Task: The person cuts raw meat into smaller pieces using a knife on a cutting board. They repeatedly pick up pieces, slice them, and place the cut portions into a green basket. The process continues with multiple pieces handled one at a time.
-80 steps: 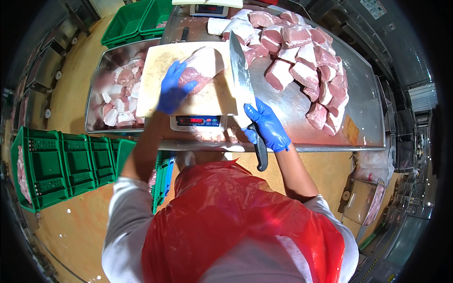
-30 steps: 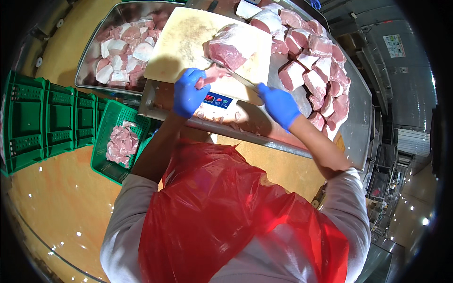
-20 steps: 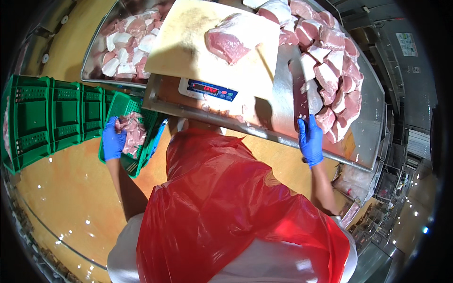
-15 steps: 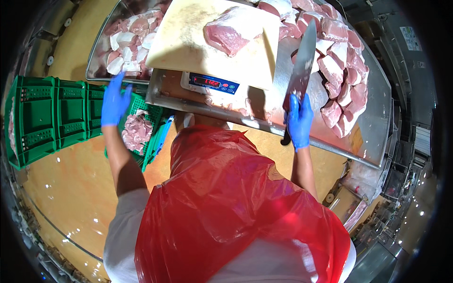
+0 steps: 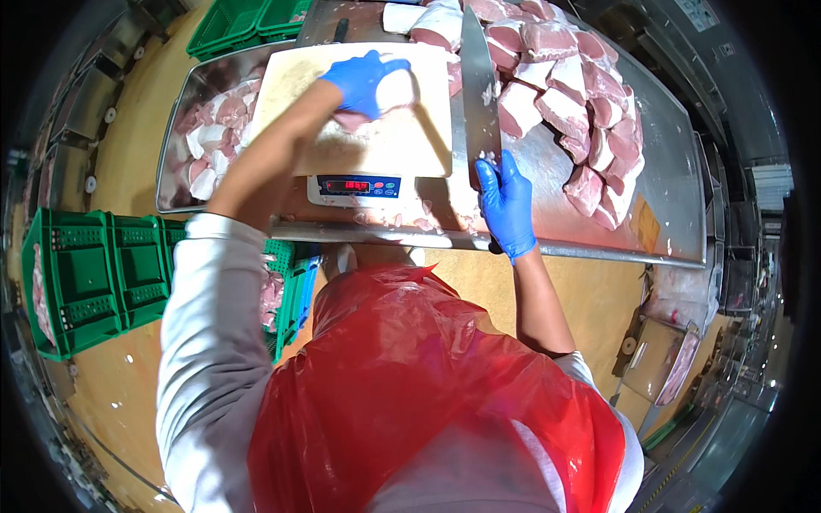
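My left hand (image 5: 359, 84), in a blue glove, grips a pale, fatty piece of raw meat (image 5: 395, 90) from above on a cream cutting board (image 5: 282, 103), partly covering it. The board sits over a digital scale (image 5: 355, 195) with a lit red display. My right hand (image 5: 506, 201), also gloved, is closed on a large knife (image 5: 479, 85), its broad blade pointing away from me just right of the board, bits of meat stuck to it. Right of the blade lies a heap of meat chunks (image 5: 599, 137) on the steel table (image 5: 667, 179).
A steel tub (image 5: 169, 167) of cut meat stands left of the board. Green crates (image 5: 77, 274) line the lower left, one (image 5: 278, 252) holding scraps by the table's front edge. More green crates (image 5: 222, 26) stand at the back left. Small scraps lie along the table's front lip.
My left hand has moved from the green crate up and right onto the meat. My right hand carries the knife slightly farther left, and the view has shifted.
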The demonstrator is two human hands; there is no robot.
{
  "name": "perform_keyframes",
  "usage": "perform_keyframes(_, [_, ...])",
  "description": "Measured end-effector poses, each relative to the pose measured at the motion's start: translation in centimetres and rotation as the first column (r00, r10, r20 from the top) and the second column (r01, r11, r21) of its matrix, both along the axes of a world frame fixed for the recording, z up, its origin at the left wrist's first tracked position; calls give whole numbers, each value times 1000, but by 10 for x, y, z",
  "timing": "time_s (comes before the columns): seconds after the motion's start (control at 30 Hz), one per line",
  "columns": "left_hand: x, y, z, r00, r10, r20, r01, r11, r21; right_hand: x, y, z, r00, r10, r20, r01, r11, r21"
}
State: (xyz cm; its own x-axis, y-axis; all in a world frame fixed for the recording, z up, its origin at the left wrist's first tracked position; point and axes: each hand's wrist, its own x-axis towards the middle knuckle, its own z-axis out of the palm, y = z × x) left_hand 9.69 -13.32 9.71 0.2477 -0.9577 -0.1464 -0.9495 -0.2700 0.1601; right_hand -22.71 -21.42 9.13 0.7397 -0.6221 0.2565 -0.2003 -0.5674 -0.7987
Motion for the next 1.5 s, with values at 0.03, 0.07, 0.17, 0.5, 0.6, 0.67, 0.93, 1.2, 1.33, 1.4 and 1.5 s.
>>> perform_keyframes(0.03, [-10, 17, 8, 986, -148, 71, 157, 977, -146, -10, -3, -4, 998, -19, -52, 21, 999, 46])
perform_keyframes(0.07, [-4, 26, 5, 932, -311, 184, 338, 931, -139, -20, -7, -8, 994, -36, -106, 45, 995, 85])
perform_keyframes(0.17, [24, 70, -10, 787, -550, 280, 608, 769, -196, -52, -12, -26, 989, -64, -135, 54, 996, -72])
perform_keyframes(0.5, [-11, 129, -77, 970, 69, -232, -236, 471, -850, -19, 12, -39, 981, 48, -190, -78, 985, -153])
perform_keyframes(0.6, [-13, 120, -86, 967, 109, -230, -254, 403, -879, 32, 27, -28, 978, 128, -162, -164, 958, -237])
perform_keyframes(0.67, [-31, 113, -85, 921, 140, -362, -388, 354, -851, 65, 42, -14, 966, 208, -152, -241, 938, -249])
perform_keyframes(0.93, [-51, 110, -104, 832, 313, -458, -532, 218, -818, 170, 82, -17, 931, 243, -271, -341, 843, -416])
perform_keyframes(1.2, [-56, 118, -105, 808, 314, -498, -579, 269, -770, 92, 60, -6, 706, 194, -681, -559, 743, -367])
perform_keyframes(1.33, [-52, 125, -97, 781, 351, -517, -596, 172, -784, 16, 17, 31, 576, 88, -813, -659, 638, -398])
perform_keyframes(1.4, [-53, 135, -95, 704, 397, -589, -674, 109, -731, 0, 1, 47, 601, 93, -794, -660, 618, -427])
perform_keyframes(1.5, [-79, 132, -96, 710, 286, -643, -692, 118, -712, 1, -6, 57, 767, 134, -628, -533, 679, -505])
